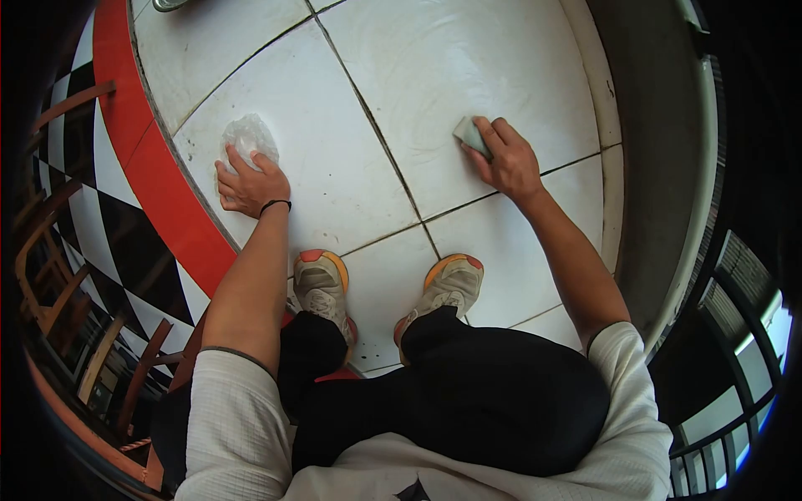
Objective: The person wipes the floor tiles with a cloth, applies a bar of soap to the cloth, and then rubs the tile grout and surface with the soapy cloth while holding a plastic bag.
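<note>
My right hand [507, 160] is closed around a small grey-green pad [473, 136], held against the white floor tiles [468, 75]. Wet-looking streaks show on the tiles around and above it. On the left, my left hand [252, 182] rests with its fingers spread on a crumpled, clear plastic bag [249, 138]. The bag lies flat on a tile near the red border; whether the fingers grip it is not visible, and they look apart.
My two shoes [321, 280] stand on the tiles below the hands. A red border strip [171, 200] and black-and-white checkered floor [113, 179] lie left, with brown chair frames [50, 284]. A metal object [170, 4] shows at the top. A grey ledge [668, 150] curves along the right.
</note>
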{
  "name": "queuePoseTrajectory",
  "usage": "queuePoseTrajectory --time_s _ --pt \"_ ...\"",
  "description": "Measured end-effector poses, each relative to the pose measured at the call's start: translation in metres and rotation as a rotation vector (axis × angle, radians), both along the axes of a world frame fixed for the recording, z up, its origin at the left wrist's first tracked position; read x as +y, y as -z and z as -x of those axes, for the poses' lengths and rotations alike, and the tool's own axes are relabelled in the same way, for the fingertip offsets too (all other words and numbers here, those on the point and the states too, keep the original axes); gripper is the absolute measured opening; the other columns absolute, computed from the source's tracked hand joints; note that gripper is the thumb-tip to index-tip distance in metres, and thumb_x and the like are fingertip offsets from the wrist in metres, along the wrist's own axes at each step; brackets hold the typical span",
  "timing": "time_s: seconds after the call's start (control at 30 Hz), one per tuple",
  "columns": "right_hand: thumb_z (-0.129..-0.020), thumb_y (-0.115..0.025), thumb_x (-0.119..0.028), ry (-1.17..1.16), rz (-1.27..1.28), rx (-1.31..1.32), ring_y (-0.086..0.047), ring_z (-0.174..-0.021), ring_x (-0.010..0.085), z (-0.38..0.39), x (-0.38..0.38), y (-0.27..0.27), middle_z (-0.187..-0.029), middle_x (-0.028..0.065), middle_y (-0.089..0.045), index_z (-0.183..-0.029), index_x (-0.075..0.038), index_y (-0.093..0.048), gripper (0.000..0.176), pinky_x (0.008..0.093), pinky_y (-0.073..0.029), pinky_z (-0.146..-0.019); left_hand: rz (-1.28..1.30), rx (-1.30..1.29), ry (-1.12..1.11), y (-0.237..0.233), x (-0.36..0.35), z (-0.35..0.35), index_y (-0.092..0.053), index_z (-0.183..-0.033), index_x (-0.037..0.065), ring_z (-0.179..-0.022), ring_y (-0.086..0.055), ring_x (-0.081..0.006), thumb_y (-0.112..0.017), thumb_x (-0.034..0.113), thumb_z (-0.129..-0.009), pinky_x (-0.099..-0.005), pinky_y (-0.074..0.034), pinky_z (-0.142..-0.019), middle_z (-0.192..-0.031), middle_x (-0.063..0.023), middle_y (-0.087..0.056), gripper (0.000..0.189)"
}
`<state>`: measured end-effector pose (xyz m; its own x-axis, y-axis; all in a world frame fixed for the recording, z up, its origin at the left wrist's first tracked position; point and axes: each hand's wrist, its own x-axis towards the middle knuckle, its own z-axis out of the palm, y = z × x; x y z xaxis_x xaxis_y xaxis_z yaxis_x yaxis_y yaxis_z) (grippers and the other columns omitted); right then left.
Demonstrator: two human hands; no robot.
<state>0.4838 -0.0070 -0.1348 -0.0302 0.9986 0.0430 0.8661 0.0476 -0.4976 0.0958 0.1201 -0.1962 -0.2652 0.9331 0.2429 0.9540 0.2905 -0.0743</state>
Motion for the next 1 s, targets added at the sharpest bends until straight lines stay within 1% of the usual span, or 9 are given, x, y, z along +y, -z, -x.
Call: queuePoseTrajectory --time_s 0.07,0.17,0.3,0.4,0.5,0.6,0.7,0.87,1.0 --pt "-0.08 -0.078 -0.012 0.173 -0.109 -0.041 -0.064 -0.073 0.0336 -0.021 0.026 0.006 -0.092 0.013 -0.058 -0.118 -0.002 -0.059 0.044 0.0411 -0.055 -0.062 -0.001 0.001 -0.002 0.002 -0.004 -0.001 -0.049 -0.147 0.026 -0.137 -0.041 -0.0296 -0.051 0.042 -0.097 -0.0507 -0.024 -0.112 -0.148 -0.015 -0.046 0.052" --pt "-0.081 -0.078 -0.013 0.289 -0.134 -0.041 -0.064 -0.076 0.0326 0.006 0.052 0.008 -0.092 0.0127 -0.057 -0.116 -0.002 -0.058 0.042 0.0406 -0.055 -0.063 0.014 0.022 -0.008 0.002 -0.002 0.002 -0.049 -0.147 0.026 -0.137 -0.042 -0.0295 -0.05 0.042 -0.097 -0.0506 -0.025 -0.112 -0.148 -0.0147 -0.046 0.053" --pt "-0.077 -0.077 -0.011 -0.106 0.004 0.138 -0.061 -0.083 0.0287 0.079 0.008 0.001 -0.095 0.0111 -0.055 -0.119 -0.002 -0.057 0.047 0.0397 -0.053 -0.073 -0.002 0.026 -0.01 0.004 -0.003 0.003 -0.05 -0.146 0.028 -0.135 -0.044 -0.029 -0.051 0.044 -0.097 -0.0515 -0.026 -0.11 -0.148 -0.0126 -0.048 0.052" --pt "-0.076 -0.078 -0.011 -0.179 0.034 0.149 -0.06 -0.082 0.0284 0.061 -0.033 -0.003 -0.095 0.0106 -0.054 -0.123 -0.003 -0.056 0.053 0.0395 -0.053 -0.075 -0.022 0.031 0.003 0.004 -0.001 0.004 -0.051 -0.145 0.029 -0.134 -0.045 -0.029 -0.051 0.045 -0.097 -0.0523 -0.027 -0.11 -0.148 -0.0115 -0.049 0.051" --pt "-0.078 -0.078 -0.01 0.075 0.001 -0.026 -0.061 -0.077 0.0296 0.004 -0.021 -0.002 -0.092 0.011 -0.056 -0.123 -0.003 -0.057 0.05 0.0391 -0.053 -0.066 -0.023 0.044 0.001 0.008 -0.003 0.007 -0.051 -0.145 0.029 -0.133 -0.045 -0.0291 -0.051 0.045 -0.097 -0.0522 -0.027 -0.11 -0.148 -0.0117 -0.049 0.051" --pt "-0.081 -0.077 -0.012 0.214 -0.126 -0.02 -0.063 -0.073 0.0332 -0.018 0.026 0.006 -0.093 0.013 -0.057 -0.119 -0.002 -0.056 0.044 0.0412 -0.054 -0.06 -0.028 0.045 0.003 0.01 -0.001 0.008 -0.052 -0.145 0.029 -0.133 -0.045 -0.0296 -0.05 0.046 -0.097 -0.0523 -0.027 -0.11 -0.148 -0.0123 -0.049 0.051" --pt "-0.081 -0.077 -0.011 0.234 -0.108 -0.003 -0.064 -0.076 0.0324 0.012 0.051 0.008 -0.094 0.0124 -0.057 -0.117 -0.002 -0.056 0.043 0.0416 -0.054 -0.063 -0.018 0.043 -0.002 0.01 -0.003 0.008 -0.051 -0.146 0.028 -0.133 -0.045 -0.0301 -0.05 0.046 -0.097 -0.052 -0.027 -0.11 -0.148 -0.0128 -0.049 0.052" --pt "-0.077 -0.077 -0.01 -0.128 0.072 0.061 -0.063 -0.082 0.0276 0.048 -0.025 -0.008 -0.096 0.0096 -0.057 -0.12 -0.005 -0.057 0.047 0.0396 -0.054 -0.071 -0.002 0.036 0.011 0.005 -0.001 0.004 -0.05 -0.147 0.028 -0.133 -0.045 -0.0313 -0.049 0.047 -0.098 -0.0509 -0.027 -0.111 -0.148 -0.014 -0.048 0.053" --pt "-0.079 -0.077 -0.011 0.093 0.029 -0.016 -0.063 -0.079 0.0319 -0.023 -0.023 -0.004 -0.096 0.0116 -0.057 -0.119 -0.004 -0.058 0.045 0.0399 -0.055 -0.068 -0.006 0.043 0.023 0.006 0.0 0.005 -0.048 -0.147 0.026 -0.134 -0.043 -0.0317 -0.048 0.045 -0.098 -0.0512 -0.026 -0.111 -0.148 -0.0162 -0.046 0.052"
